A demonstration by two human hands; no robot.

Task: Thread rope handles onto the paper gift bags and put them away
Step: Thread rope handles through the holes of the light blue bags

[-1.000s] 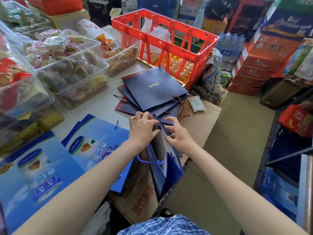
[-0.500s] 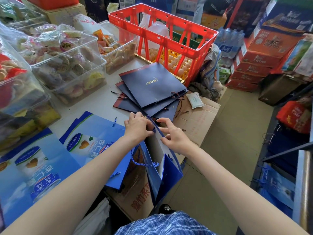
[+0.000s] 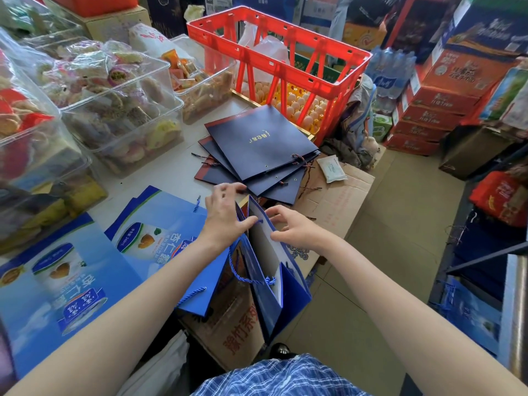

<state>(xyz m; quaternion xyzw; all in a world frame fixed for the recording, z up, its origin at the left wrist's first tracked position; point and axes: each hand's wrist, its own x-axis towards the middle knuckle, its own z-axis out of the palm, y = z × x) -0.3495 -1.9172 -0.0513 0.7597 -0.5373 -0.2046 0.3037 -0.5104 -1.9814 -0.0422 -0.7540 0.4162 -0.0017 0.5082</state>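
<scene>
At 9 o'clock, clear plastic tubs (image 3: 120, 110) of wrapped snacks stand along the table (image 3: 171, 172). Below them, from 8 to 7 o'clock, light blue printed gift bags (image 3: 71, 270) lie flat on the table, 1 overlapping the next.

Near the centre, the left hand (image 3: 225, 215) grips the top edge of the near wall of an open blue bag (image 3: 268, 270), thumb pressed against the wall at a small blue rope end (image 3: 260, 222), the other fingers curled over behind. The bag hangs upright off the table's front edge, its mouth spread, white inside. A blue rope handle (image 3: 248, 277) loops down the outer face of its left wall at 6 o'clock.

Just right of the bag's mouth, the right hand (image 3: 297, 227) has its fingers curled, the tips touching the far wall's top edge; whether they pinch anything I cannot tell.

At 12 o'clock, just beyond the hands, a fanned stack of flat navy bags (image 3: 257, 147) lies on the table, dark cords trailing from its right edge onto a cardboard box (image 3: 340, 201). A red plastic crate (image 3: 285, 70) stands behind, eggs showing at its base. At 3 o'clock, red cartons (image 3: 428, 110) are stacked on the floor.
</scene>
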